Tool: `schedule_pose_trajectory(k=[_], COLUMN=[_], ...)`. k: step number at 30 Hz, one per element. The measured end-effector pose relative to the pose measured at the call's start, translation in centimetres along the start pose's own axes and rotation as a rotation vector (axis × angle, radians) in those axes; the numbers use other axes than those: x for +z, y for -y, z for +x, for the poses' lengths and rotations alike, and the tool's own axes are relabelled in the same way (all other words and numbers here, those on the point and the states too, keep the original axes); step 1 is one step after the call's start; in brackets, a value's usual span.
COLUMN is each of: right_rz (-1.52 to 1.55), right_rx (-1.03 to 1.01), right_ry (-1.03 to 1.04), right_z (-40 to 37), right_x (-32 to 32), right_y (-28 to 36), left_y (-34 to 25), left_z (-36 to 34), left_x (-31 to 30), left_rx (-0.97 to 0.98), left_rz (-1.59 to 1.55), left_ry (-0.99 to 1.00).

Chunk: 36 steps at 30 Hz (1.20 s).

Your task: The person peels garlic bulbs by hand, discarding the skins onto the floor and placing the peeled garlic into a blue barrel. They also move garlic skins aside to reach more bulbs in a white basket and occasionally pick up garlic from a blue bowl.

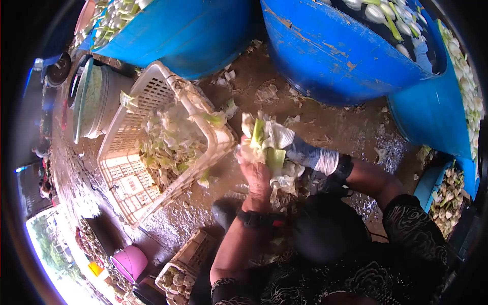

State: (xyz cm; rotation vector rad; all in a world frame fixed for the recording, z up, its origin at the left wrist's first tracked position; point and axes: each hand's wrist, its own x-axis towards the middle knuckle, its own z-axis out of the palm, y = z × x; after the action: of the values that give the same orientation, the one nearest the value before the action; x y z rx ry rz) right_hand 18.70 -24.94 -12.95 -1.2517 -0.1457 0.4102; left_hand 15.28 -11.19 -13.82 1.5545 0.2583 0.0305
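Note:
My bare left hand, with a dark band at the wrist, is closed around an onion that has a green stalk and loose pale skins. The bulb is largely hidden by my fingers and the leaves. On the other side, my right hand wears a grey-white glove and is closed on the onion's papery outer leaves. Peeled skins hang and lie just below my hands. To the left stands a white perforated crate, with a heap of husks inside.
Large blue tubs stand ahead, holding whitish onions. A pale bucket is behind the crate. At lower left are a pink bucket and a small basket of bulbs. Husk scraps litter the wet floor.

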Motion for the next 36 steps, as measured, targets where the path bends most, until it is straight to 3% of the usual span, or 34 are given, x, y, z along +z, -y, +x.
schedule_pose_trajectory(k=[1, 2, 5, 6, 7, 8, 9, 11, 13, 15, 16, 17, 18, 19, 20, 21, 23, 24, 25, 27, 30, 31, 33, 35, 36], right_rz=[0.045, -0.116, 0.12, -0.237, -0.214, -0.153, -0.544, -1.011, -0.933, -0.652, -0.71, -0.802, -0.717, -0.878, -0.624, -0.843, -1.208, -1.018, -0.818, -0.793, -0.702, -0.666, -0.773, -0.993, -1.103], right_rx=[-0.077, -0.094, -0.36, -0.895, -0.888, -0.945, -0.633, -0.158, -0.789, -0.294, -0.377, -0.188, -0.004, 0.268, 0.317, 0.327, 0.163, 0.353, 0.532, 0.589, 0.718, 0.75, 0.693, 0.585, 0.516], right_ry=[0.094, 0.181, 0.347, 0.154, 0.202, 0.27, 0.286, 0.223, -0.006, 0.084, 0.044, 0.049, -0.015, -0.009, -0.083, -0.024, 0.181, 0.017, -0.148, -0.245, -0.543, -0.64, -0.602, -0.504, -0.455], right_z=[0.6, 1.4, 4.6, 6.3, 8.2, 10.4, 13.7, 12.8, 12.6, 7.7, 5.7, 2.5, -1.1, -5.1, -10.0, -14.1, -20.8, -24.9, -28.3, -29.9, -30.1, -29.9, -29.4, -29.2, -28.1], right_x=[0.7, 1.8, 8.0, 9.9, 11.6, 12.7, 13.7, 12.9, 8.5, 2.8, -1.1, -4.8, -8.4, -10.2, -14.2, -14.7, -15.3, -16.4, -17.3, -15.6, -12.0, -11.8, -12.1, -12.6, -13.1], right_y=[1.5, 5.1, 13.7, 14.4, 15.2, 14.9, 14.4, 16.5, 10.8, 10.0, 7.3, 5.9, 3.0, 1.7, -3.5, -4.3, -6.5, -10.9, -15.0, -16.8, -18.7, -18.8, -18.5, -17.8, -17.3], left_y=[-3.7, -7.4, -17.2, -18.8, -20.2, -21.5, -22.1, -20.0, -17.8, -11.5, -8.2, -3.7, 0.2, 5.7, 6.6, 7.3, 12.4, 15.3, 17.7, 21.0, 14.3, 15.6, 19.0, 15.8, 16.1], left_z=[0.4, 0.6, 2.2, 3.0, 3.7, 4.9, 6.2, 7.2, 3.7, -0.2, -2.5, -4.8, -6.9, -9.9, -11.7, -13.2, -16.6, -18.0, -19.1, -20.6, -15.3, -13.9, -10.9, -7.6, -6.8], left_x=[-0.6, -1.9, -7.6, -10.2, -12.8, -14.3, -15.4, -17.0, -17.2, -15.9, -14.6, -13.8, -13.6, -13.4, -12.2, -10.9, -8.5, -8.0, -8.2, -8.1, -7.9, -8.3, -9.0, -7.9, -8.4], left_rx=[0.187, 0.19, 0.795, 0.713, 0.629, 0.763, 0.881, 0.823, 0.89, 0.699, 0.625, 0.57, 0.692, 0.546, 0.566, 0.585, 0.644, 0.718, 0.711, 0.828, 0.66, 0.663, 0.88, 0.71, 0.79], left_rz=[0.12, 0.126, 0.816, 0.722, 0.627, 0.984, 1.345, 1.12, 1.206, 0.977, 1.102, 1.146, 1.159, 1.064, 1.02, 0.964, 0.899, 0.845, 0.835, 0.954, 0.884, 0.886, 1.077, 1.161, 1.15], left_ry=[-0.082, -0.094, -0.202, -0.186, -0.17, -0.237, -0.291, -0.434, -0.412, -0.133, 0.057, 0.25, 0.546, 0.654, 0.847, 1.04, 1.126, 1.209, 1.213, 1.21, 1.326, 1.329, 1.239, 1.109, 0.795])
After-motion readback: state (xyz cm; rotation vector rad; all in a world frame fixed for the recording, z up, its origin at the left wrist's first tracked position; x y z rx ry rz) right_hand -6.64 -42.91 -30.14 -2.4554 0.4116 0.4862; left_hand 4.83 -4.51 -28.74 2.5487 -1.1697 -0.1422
